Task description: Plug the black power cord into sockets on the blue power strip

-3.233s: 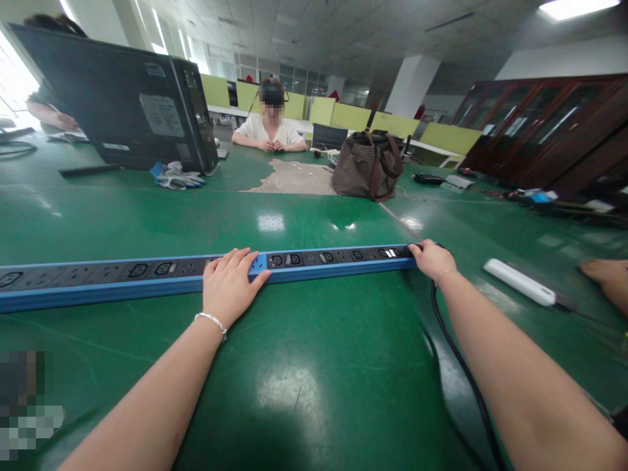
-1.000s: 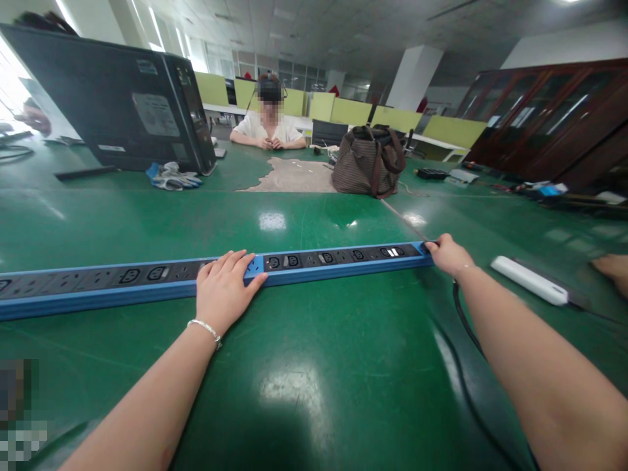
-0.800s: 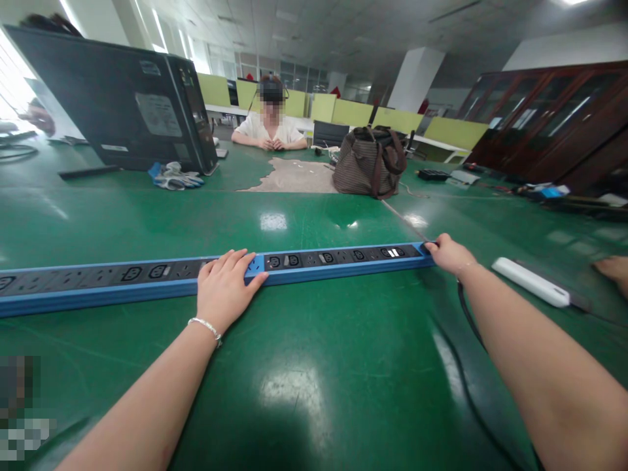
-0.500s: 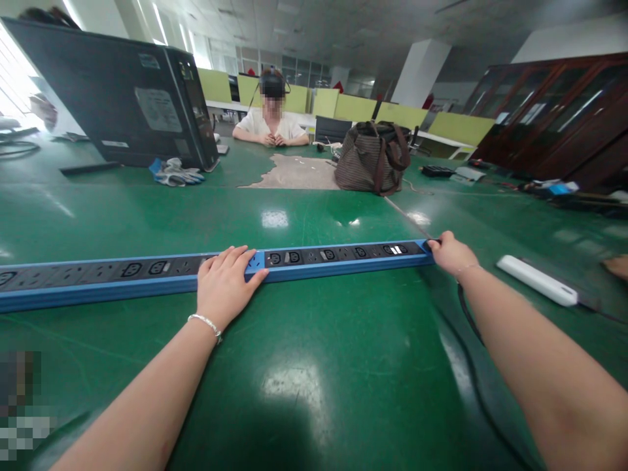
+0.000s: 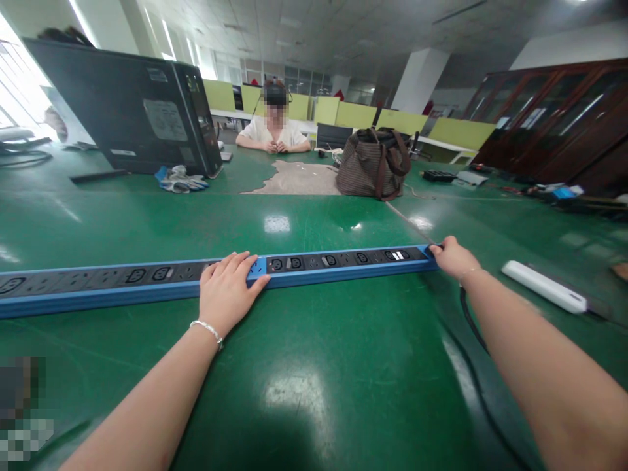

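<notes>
Blue strip [image 5: 326, 279] lies before me beneath a flat, unclenched left hand [image 5: 228, 286]; the right hand [image 5: 452, 256] has shifted outward, seemingly pinching black cord [image 5: 471, 319], baring the strip's end.

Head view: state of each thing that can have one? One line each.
Blue power strip: lying flat, sockets up, no plugs in the visible ones
Black cable: curved, only partly visible
Left hand: palm down on the strip
Right hand: closed at the strip's right end, apparently on the cable
Brown bag: upright; open or zipped, cannot tell
Gloves: heaped loosely
Black computer case: standing; power unclear
White bar: lying flat
</notes>
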